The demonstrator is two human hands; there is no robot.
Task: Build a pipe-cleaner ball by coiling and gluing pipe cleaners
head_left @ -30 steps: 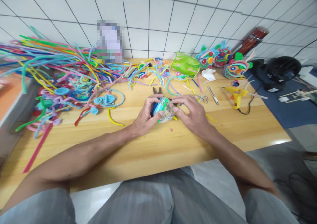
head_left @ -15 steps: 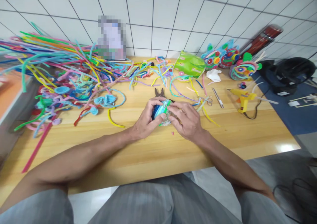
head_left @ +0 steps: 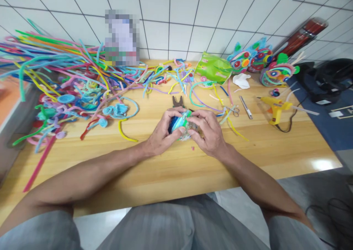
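Note:
Between my hands is a small rounded craft piece point(head_left: 177, 124), wrapped in dark blue, light blue and green pipe cleaners, with a clear, shiny part on its right side. My left hand point(head_left: 162, 135) is closed around its left side, thumb in front and fingers over the top. On the right, my right hand point(head_left: 209, 133) has its bent fingertips and thumb on the green edge and the clear part. Its fingers hide some of that side. Just behind the piece lie pliers point(head_left: 177, 102), jaws pointing away. A tiny pink bit point(head_left: 193, 148) sits in front of my right thumb.
Pipe cleaners point(head_left: 63, 55) are heaped at the left and back. Behind my right hand lie scissors point(head_left: 235, 111), a cutter knife point(head_left: 245, 107) and a yellow glue gun point(head_left: 275, 108) with a cord. A green packet point(head_left: 213, 67) and several decorated figures point(head_left: 277, 74) stand near the wall.
The view has shifted slightly, so the things on the right appear farther right. Both hands stay on the craft piece; the right fingers have lifted and spread a little at its top.

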